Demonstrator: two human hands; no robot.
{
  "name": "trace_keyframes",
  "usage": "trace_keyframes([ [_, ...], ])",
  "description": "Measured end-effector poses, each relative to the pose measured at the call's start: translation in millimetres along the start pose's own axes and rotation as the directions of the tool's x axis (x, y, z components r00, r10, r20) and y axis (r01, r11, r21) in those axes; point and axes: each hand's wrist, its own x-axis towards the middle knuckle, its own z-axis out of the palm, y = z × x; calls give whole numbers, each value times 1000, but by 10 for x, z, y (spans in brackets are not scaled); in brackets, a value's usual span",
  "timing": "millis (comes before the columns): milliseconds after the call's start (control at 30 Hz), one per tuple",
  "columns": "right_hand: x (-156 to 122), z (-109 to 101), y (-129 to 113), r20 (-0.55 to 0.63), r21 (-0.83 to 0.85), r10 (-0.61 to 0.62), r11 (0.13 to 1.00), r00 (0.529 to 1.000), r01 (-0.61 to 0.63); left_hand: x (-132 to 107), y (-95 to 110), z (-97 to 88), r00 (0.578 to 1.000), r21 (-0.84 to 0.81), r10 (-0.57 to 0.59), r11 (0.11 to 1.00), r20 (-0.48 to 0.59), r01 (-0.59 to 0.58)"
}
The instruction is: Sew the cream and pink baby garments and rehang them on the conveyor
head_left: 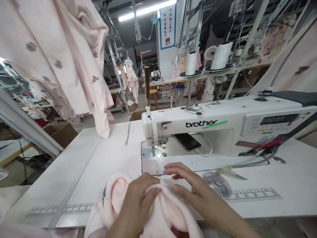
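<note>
one pale pink cloth (170,205) lies bunched at six o'clock, at the near edge of one white table (119,158). two bare hands work at it: the left hand (138,198) pinches a fold between thumb and fingers; the right hand (198,188) is loosely spread beside the same fold, and whether its thumb touches cannot be told. counting clockwise from the cloth: one presser foot (153,152) at twelve, one phone (187,141) at one, one white sewing machine (223,129) between one and two, one clear round plastic piece (218,184) between two and three, two ruler strips (257,194) at three and nine, one hanging pink garment (81,66) at eleven.
</note>
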Motion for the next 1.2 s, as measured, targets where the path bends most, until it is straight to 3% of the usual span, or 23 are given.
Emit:
trace_keyframes([
  [200,96,105,-108,66,-167,72,984,995,-60,-1,7,7,970,-1,-213,977,-119,214],
  [300,134,51,-116,101,-194,137,974,985,-116,-16,-13,1,991,24,-123,992,-44,124],
  [367,204,-18,-85,206,-64,183,983,961,-174,-30,-36,-14,1000,71,-26,997,13,25],
  [467,355,-63,12,451,214,205,920,869,-328,-47,-80,-40,995,83,96,992,31,-98],
  [567,456,42,148,638,339,219,781,738,-525,-61,-113,-49,989,27,142,990,-33,-141],
  [633,465,163,238,673,361,280,684,685,-634,-76,-123,-41,990,-20,129,991,-58,-131],
  [700,444,266,302,664,380,329,626,672,-681,-92,-128,-29,995,-96,80,992,-55,-85],
  [767,410,313,312,635,413,340,610,694,-676,-101,-139,-20,997,-158,15,987,-78,-27],
  [800,388,316,290,589,433,336,637,735,-637,-101,-150,-16,994,-166,-11,986,-111,-7],
  [867,326,303,197,394,440,305,765,867,-469,-95,-185,-6,977,-120,-23,993,-213,-3],
  [933,240,304,71,126,283,233,923,964,-260,-84,-229,15,943,-27,15,999,-332,-26],
  [1000,152,341,-37,-31,8,173,985,984,-173,-67,-260,38,918,51,78,997,-388,-63],
  [1067,99,391,-85,-96,-181,145,970,985,-161,-42,-254,39,916,53,65,997,-396,-48],
  [1133,101,411,-65,-106,-206,87,973,991,-108,-7,-203,-10,936,-31,-37,999,-351,28],
  [1200,144,380,-9,-65,-143,-7,990,998,-2,37,-125,-107,968,-115,-132,987,-213,109],
])
